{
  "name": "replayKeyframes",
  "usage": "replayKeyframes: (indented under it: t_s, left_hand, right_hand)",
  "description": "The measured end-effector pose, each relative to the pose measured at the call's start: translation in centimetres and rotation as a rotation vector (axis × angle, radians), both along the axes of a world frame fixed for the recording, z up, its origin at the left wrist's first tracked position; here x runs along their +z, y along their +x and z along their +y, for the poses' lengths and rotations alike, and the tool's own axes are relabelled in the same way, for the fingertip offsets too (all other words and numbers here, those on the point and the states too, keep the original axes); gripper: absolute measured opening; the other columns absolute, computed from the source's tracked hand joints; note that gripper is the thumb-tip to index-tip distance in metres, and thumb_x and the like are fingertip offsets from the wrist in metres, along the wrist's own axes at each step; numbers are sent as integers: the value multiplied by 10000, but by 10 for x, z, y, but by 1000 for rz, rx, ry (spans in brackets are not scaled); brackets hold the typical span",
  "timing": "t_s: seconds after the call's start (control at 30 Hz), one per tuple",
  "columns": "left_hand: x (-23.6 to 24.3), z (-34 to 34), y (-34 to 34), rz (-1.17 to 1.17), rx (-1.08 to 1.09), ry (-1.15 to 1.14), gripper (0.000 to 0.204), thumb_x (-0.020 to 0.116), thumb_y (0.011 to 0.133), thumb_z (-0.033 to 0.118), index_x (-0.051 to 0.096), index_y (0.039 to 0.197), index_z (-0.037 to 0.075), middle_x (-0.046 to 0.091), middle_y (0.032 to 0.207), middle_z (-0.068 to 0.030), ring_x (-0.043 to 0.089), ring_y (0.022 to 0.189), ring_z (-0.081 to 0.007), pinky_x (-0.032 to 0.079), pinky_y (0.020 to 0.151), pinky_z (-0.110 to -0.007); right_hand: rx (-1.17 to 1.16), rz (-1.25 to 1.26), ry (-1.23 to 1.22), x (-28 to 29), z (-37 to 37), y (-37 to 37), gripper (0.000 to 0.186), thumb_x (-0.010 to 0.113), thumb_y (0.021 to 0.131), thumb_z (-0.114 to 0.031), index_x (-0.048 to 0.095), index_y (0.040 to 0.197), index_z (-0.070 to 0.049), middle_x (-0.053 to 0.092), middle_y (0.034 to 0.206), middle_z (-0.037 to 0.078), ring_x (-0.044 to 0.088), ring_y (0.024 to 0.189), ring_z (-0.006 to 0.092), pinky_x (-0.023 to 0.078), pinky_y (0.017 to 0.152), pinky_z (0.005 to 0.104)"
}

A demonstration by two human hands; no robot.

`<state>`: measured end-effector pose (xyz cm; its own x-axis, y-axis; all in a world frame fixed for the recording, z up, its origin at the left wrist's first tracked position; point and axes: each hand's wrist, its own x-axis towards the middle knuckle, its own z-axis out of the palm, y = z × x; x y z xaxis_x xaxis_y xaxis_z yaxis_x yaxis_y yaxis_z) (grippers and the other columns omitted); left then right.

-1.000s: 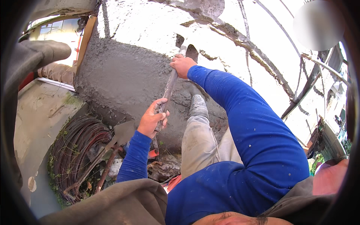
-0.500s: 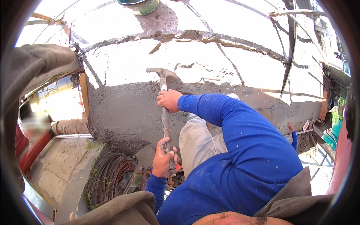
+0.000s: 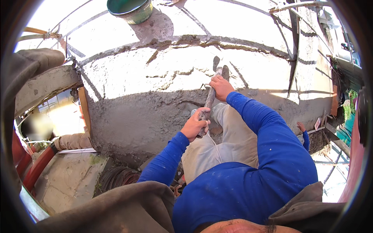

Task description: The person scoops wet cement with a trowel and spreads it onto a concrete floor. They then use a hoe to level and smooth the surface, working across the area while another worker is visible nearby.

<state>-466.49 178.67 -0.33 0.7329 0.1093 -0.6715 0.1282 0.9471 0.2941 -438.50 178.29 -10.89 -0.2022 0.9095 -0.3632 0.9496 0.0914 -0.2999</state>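
Note:
A worn claw hammer (image 3: 210,100) is held in both my hands, its handle slanting from near my lap up toward the grey mortar-covered surface (image 3: 128,116). Wrapped around the upper handle, just below the hammer's head, is my right hand (image 3: 222,87). My left hand (image 3: 195,124) grips the lower end of the handle. The two prongs or faces of the head point away from me, over the sunlit rough part of the surface; whether they touch it I cannot tell.
A green bucket (image 3: 134,11) stands at the far side. Coiled dark cable or hose (image 3: 116,178) lies at lower left beside a concrete slab (image 3: 68,174). Another person's hand (image 3: 300,126) shows at right. Poles and a wooden board (image 3: 84,106) edge the surface.
Both hands have carried the hammer to the right and farther away, and its head has turned. My left hand has risen from beside the coils to above my lap.

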Motion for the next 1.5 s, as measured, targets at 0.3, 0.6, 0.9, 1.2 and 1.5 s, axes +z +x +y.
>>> replayKeyframes:
  t_s: [0.3,0.6,0.9,1.2,1.5]
  left_hand:
    - [-29,31,43,256,155,-14,632,523,950,-32,433,1550,142,618,1069,-120,595,706,-160,512,596,-360]
    - [56,-14,32,420,312,16,639,490,964,2,365,1569,164,596,1080,-117,570,714,-161,508,599,-333]
    - [130,-25,118,531,300,40,607,480,979,-8,344,1544,164,579,1106,-120,588,750,-173,531,636,-354]
    - [149,-37,194,444,117,75,620,499,977,-18,333,1552,148,566,1141,-133,615,762,-187,554,668,-371]
    - [52,6,252,289,229,-132,628,501,978,9,379,1560,211,609,1127,-115,574,765,-165,501,654,-332]
  right_hand:
    - [-79,-72,-247,-51,53,-13,518,729,863,-99,630,1370,-144,507,1541,146,567,1378,366,567,1037,497]
    - [22,193,-200,-24,41,-62,430,815,847,-224,710,1260,-161,566,1425,109,638,1232,346,583,948,501]
    - [23,530,-81,20,23,-7,392,819,807,-202,703,1179,-162,587,1383,88,647,1132,370,574,904,500]
    - [-202,519,21,51,-24,94,413,814,783,-139,712,1182,-163,605,1331,64,642,1062,358,574,908,480]
    - [-344,364,-18,-26,-11,170,350,753,857,-148,710,1203,-174,603,1425,89,627,1200,374,577,991,473]
